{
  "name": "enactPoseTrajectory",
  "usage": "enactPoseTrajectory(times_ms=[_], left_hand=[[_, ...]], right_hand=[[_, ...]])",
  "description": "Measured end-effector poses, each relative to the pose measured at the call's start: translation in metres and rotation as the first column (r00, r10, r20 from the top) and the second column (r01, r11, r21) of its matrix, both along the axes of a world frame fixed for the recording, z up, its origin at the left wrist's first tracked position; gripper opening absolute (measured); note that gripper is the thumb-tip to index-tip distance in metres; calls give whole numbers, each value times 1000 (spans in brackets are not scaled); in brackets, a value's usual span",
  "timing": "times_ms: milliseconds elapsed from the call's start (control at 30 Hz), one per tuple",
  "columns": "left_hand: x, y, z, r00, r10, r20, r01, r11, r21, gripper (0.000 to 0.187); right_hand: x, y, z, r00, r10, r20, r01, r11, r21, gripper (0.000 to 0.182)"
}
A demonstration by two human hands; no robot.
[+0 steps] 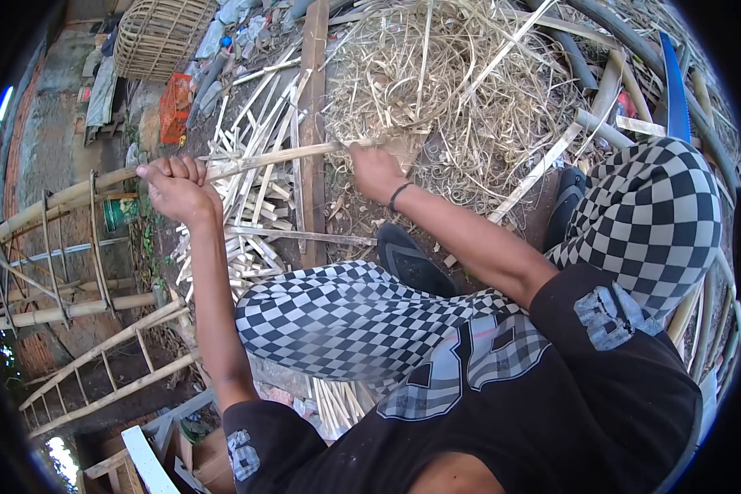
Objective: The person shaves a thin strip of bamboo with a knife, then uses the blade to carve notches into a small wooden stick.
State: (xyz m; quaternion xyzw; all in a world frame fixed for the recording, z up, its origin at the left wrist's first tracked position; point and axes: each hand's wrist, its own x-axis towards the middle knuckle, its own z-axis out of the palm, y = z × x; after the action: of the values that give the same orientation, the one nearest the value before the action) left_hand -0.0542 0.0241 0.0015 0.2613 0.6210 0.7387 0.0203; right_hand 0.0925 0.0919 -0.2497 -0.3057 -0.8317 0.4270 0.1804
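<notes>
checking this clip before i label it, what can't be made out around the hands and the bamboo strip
Head view:
- Right hand: whether it holds a tool; its back faces the camera.
- Bamboo strip: the part inside the left hand, covered by the closed fingers.
- Strip's far end: lost against the shavings pile.
- Blue tool: cut off behind the knee.

One head-worn fisheye view looks steeply down, close over the person's arms and lap.

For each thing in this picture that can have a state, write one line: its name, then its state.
left hand: shut around the bamboo strip
right hand: gripping the bamboo strip farther along
bamboo strip: held level between both hands
woven basket: lying on its side
bamboo shavings: heaped loose
cut bamboo slats: scattered on the ground
</notes>
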Motion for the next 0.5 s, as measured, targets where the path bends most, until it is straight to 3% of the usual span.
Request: enactPoseTrajectory(times_ms=[133,200,300,367,433,500], left_hand=[[1,1,4,996,-85,-16,85,996,-16,47],[4,-1,6,994,-109,-18,108,994,-12,47],[8,3,9,992,-122,-26,122,992,-13,47],[7,2,10,994,-102,-30,102,995,-14,48],[7,4,12,981,-191,13,191,981,38,48],[21,13,13,981,-192,-10,192,981,14,49]], right_hand=[[4,-8,79,997,19,-75,-22,999,-33,32],[5,-17,108,987,119,-109,-124,992,-40,34],[7,-15,75,987,102,-121,-106,994,-27,33],[9,-5,6,995,-4,104,14,996,-93,35],[19,11,-7,990,-55,133,54,999,10,31],[11,16,8,979,-2,206,7,1000,-26,29]])
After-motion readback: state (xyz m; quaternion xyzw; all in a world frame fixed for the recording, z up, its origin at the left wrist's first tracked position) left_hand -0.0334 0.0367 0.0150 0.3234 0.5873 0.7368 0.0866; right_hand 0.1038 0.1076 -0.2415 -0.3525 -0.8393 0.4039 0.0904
